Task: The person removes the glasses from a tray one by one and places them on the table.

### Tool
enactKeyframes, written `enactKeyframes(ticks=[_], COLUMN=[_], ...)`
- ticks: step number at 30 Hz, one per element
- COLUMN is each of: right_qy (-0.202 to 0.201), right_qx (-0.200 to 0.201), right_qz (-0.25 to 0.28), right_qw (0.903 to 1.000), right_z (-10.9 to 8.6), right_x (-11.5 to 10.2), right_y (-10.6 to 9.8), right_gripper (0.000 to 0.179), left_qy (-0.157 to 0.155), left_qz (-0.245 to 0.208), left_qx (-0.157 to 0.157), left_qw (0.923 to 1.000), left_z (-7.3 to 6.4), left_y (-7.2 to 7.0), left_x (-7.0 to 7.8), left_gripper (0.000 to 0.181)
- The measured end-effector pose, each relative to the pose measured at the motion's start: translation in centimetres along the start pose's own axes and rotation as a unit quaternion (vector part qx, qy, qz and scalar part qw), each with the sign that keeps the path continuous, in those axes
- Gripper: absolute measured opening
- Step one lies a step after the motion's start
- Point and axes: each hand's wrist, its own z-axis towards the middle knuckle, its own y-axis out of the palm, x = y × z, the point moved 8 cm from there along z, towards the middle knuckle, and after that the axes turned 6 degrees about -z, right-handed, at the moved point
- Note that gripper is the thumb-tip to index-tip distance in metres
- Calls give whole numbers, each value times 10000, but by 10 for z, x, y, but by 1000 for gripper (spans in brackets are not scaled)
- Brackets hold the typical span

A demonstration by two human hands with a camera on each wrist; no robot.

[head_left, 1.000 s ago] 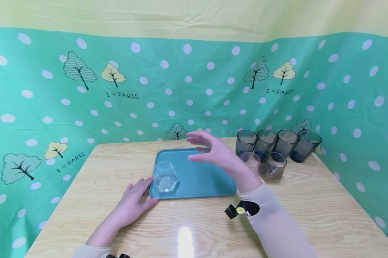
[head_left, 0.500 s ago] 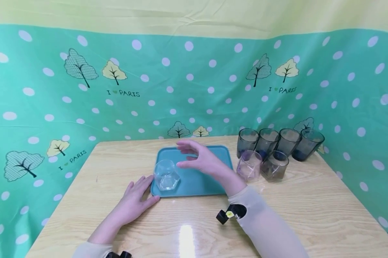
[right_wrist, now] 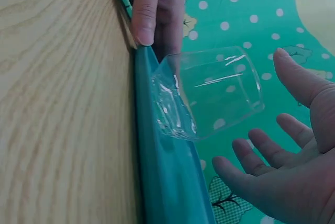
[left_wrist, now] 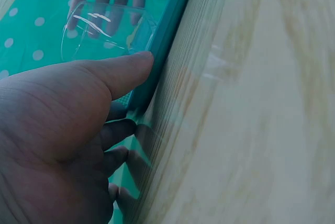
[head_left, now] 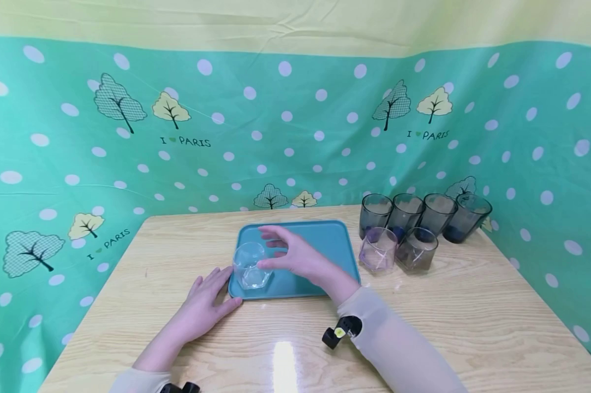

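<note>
A clear hexagonal-based glass (head_left: 252, 272) stands upright at the left end of the blue tray (head_left: 320, 234). My right hand (head_left: 295, 256) hovers over the tray just right of this glass, fingers spread and loosely bent. In the right wrist view, a gap shows between its fingertips (right_wrist: 246, 156) and the glass. My left hand (head_left: 204, 305) rests at the tray's near left corner. Its thumb (left_wrist: 128, 72) touches the front rim, while the other fingers lie extended along the left side.
Several tall dark glasses (head_left: 375, 215) form a row at the back right of the wooden table (head_left: 177, 240). Before them stand a short pinkish glass (head_left: 377, 252) and a short brownish glass (head_left: 416, 252). A patterned curtain (head_left: 256, 120) closes off the back and sides.
My right hand has moved left and lower across the tray, coming close to the clear glass. The left hand stays at the tray's corner.
</note>
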Motion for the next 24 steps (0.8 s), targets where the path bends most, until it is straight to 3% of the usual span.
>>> enactKeyframes(ticks=[24], right_qy=[311], right_qx=[-77], right_qz=[60], right_qw=[9995], right_z=[0], right_x=[18], right_y=[20], right_gripper=[86], left_qy=[-7], left_qz=[3], left_qx=[-10], left_qw=[10000], left_z=[-1], left_y=[-1], left_x=[4], left_gripper=[81])
